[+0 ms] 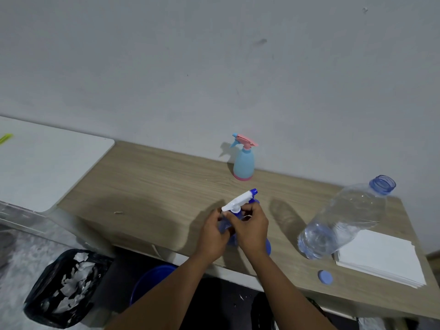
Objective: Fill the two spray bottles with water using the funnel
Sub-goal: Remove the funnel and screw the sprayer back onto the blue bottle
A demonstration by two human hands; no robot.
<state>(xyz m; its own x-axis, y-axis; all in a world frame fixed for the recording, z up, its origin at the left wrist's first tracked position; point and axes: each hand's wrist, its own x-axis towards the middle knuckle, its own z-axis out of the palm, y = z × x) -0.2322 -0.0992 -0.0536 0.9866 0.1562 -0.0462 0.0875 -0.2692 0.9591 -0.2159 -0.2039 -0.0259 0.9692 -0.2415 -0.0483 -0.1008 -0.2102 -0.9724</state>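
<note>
The fingers of the left hand [214, 231] wrap the blue spray bottle [267, 246] at tabletop [154, 182] centre; the right hand [251, 228] pinches its white spray head [238, 202]. A slipping twist could tip it. Two spray bottles: the pale one [243, 163] at 12 o'clock. One water bottle [338, 220], uncapped, at 3 o'clock; one cap [325, 277]; no funnel visible.

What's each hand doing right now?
Left hand: closed on the blue spray bottle.
Right hand: closed on the same bottle, just below its white spray head.
</note>
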